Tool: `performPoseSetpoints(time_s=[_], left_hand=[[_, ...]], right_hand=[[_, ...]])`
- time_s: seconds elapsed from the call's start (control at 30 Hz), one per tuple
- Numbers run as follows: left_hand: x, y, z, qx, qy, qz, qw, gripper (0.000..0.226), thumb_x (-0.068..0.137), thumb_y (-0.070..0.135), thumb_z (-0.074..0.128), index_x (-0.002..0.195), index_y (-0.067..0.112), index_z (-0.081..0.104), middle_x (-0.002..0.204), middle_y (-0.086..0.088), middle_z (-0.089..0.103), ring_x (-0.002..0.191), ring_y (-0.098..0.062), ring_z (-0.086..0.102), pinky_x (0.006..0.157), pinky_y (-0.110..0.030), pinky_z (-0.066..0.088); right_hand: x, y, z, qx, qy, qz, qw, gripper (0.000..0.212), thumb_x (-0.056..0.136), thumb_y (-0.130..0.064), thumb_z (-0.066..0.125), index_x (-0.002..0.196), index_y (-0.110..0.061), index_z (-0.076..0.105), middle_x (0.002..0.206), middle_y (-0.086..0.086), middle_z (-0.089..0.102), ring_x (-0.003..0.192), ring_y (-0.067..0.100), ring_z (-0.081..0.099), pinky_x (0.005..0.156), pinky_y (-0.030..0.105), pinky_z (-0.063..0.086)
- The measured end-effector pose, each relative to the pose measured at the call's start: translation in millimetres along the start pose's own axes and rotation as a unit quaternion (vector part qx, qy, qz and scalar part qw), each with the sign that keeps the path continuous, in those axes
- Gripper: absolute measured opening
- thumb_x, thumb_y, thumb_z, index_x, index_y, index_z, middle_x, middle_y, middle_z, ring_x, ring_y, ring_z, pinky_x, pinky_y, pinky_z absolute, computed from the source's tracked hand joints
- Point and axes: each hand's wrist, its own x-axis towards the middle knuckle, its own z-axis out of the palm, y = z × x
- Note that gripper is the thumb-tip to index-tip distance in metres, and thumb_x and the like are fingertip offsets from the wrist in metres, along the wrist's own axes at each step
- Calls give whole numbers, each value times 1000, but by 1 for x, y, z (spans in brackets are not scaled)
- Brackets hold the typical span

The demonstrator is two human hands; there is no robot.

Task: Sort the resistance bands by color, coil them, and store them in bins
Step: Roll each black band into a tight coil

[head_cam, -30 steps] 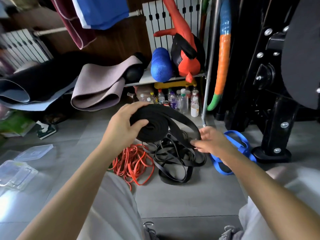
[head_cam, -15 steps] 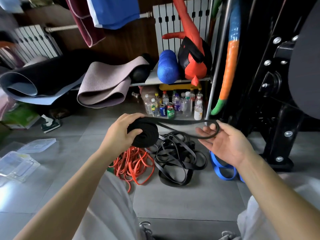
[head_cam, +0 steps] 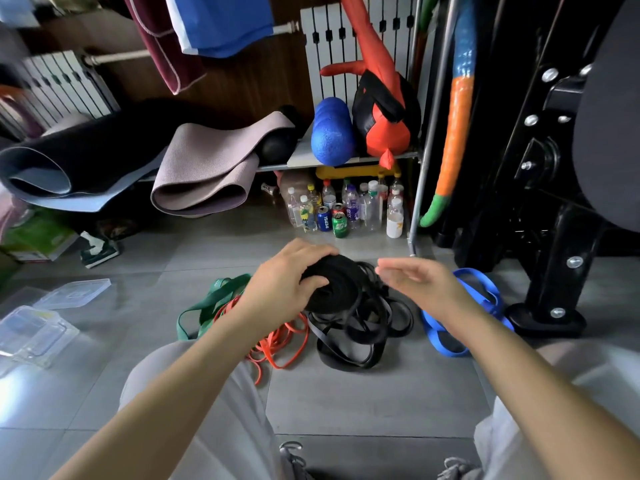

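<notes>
Two clear plastic pieces sit on the floor [head_cam: 381, 393] at far left: one bin [head_cam: 33, 336], its contents lost in glare, and one flat lid [head_cam: 76, 289] beside it. The left hand [head_cam: 287, 282] has its fingers curled round one coiled black band [head_cam: 334, 287], held just above a loose pile of black bands [head_cam: 360, 336]. The right hand [head_cam: 424, 287] is just beside the coil, fingers straight and holding nothing. One green band [head_cam: 211, 303], an orange tangle [head_cam: 277, 342] and a blue band heap [head_cam: 450, 332] flank the pile.

Probably a home gym corner: rolled yoga mats [head_cam: 204, 174], foam roller [head_cam: 331, 136], black weight machine [head_cam: 540, 168]
</notes>
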Motion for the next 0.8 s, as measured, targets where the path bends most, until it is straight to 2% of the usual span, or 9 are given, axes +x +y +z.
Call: performPoseSetpoints(time_s=[0.1,0.17,0.23,0.3,0.37,0.43,0.5,0.63,0.8], left_hand=[[-3,7,15,5,-36,25,999,46,85,15,62,123,38,52,111,14,52,105,-7,49,87,-30,46],[-5,10,22,-7,-42,34,999,48,85,15,62,124,39,51,111,15,51,105,-7,50,88,-28,46],[-6,12,24,-17,-39,36,998,48,84,15,63,126,37,52,109,19,48,105,-6,50,89,-27,45],[-5,13,24,-26,-33,36,998,48,84,14,64,126,35,53,107,21,47,104,-4,49,90,-26,44],[-4,13,22,-42,-15,30,999,46,83,14,64,124,34,54,103,25,47,102,-1,49,89,-19,42],[-3,14,21,-64,6,15,998,46,83,13,65,123,33,56,99,29,46,97,2,47,86,-7,37],[-4,13,21,-89,15,-9,996,46,83,13,66,124,32,56,100,28,47,94,3,47,83,-1,35],[-7,9,22,-135,16,-55,989,44,84,14,66,119,39,57,103,23,52,101,6,49,82,-2,39],[-11,7,22,-154,21,-68,986,47,84,13,67,113,47,54,104,20,54,102,9,49,80,-2,39]], right_hand=[[-4,2,9,-38,-54,-44,997,41,69,-22,79,107,-29,65,104,-14,68,93,-8,63,83,11,49],[-5,4,12,-134,-45,-79,987,35,74,-25,78,108,-27,69,95,-15,70,88,0,65,79,19,51],[-4,4,9,-178,-30,-98,979,25,77,-25,76,101,-29,71,87,-16,70,83,3,65,74,22,49],[-2,2,6,-149,-31,-96,984,22,75,-22,77,92,-34,70,83,-17,70,80,1,65,72,19,48],[-1,-1,5,-86,-53,-80,992,25,74,-20,78,90,-38,68,86,-16,72,85,1,67,77,21,51],[0,-1,4,-71,-70,-77,992,27,76,-22,75,94,-41,67,94,-19,71,92,-3,64,84,18,49],[1,1,4,-122,-58,-86,987,29,79,-27,73,105,-38,67,103,-18,64,98,-4,58,84,11,42],[4,2,3,-239,-38,-84,967,43,80,-35,70,122,-29,62,89,-11,42,81,2,46,70,8,34],[5,2,5,-261,-52,-58,962,53,72,-42,75,122,-29,62,82,-11,39,70,1,41,60,12,32]])
